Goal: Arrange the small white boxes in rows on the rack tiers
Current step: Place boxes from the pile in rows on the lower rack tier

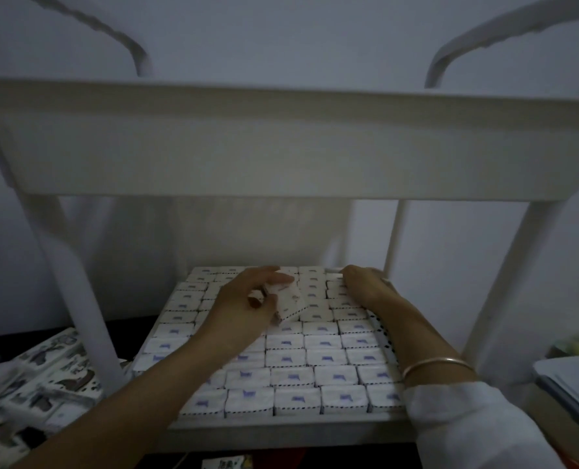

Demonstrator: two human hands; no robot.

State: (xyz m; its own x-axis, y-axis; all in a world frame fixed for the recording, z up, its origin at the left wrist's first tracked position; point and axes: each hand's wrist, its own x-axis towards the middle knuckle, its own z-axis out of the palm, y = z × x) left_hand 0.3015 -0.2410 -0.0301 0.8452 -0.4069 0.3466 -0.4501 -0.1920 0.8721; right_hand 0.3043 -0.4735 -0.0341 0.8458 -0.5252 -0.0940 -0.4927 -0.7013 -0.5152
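Head view: left hand (pixel 244 299) fingers pinch tilted box (pixel 291 301).

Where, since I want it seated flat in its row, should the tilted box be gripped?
Probably pinch the tilted box by the end sticking up above the row, coming from above: packed boxes close off its sides. The left hand holds it that way.

Right hand (pixel 365 287) side: thin plain metal bangle (pixel 436 365) on the wrist, then right behind it a loose white sleeve (pixel 467 424), kinda crumpled, covering the forearm. Left hand (pixel 244 299) and forearm are bare.
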